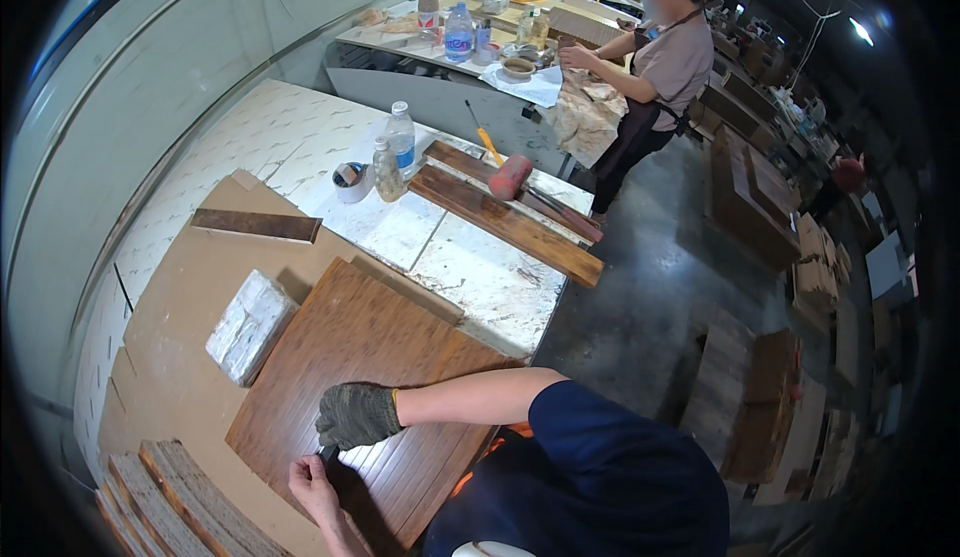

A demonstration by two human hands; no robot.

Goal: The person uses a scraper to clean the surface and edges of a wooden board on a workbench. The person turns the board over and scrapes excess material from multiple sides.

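A brown wood-grain board [370,337] with long parallel grooves lies flat in front of me. My right hand [358,416], in a dark grey knit glove, is closed over its near left part. Just below the glove a small black piece [329,454] shows; its kind is too small to tell. My bare left hand [315,487] is at the board's left edge, finger and thumb pinched together at that black piece. What the gloved fingers hold is hidden. A white wrapped block [251,327] sits beside the board's far left edge.
Cardboard [165,347] lies under the board. Grooved strips [190,497] are stacked near left. Beyond lie a dark strip [256,225], a tape roll [350,183], bottles [400,137], wooden planks [505,222] and a red-headed mallet [510,177]. A co-worker [675,57] stands at the far table.
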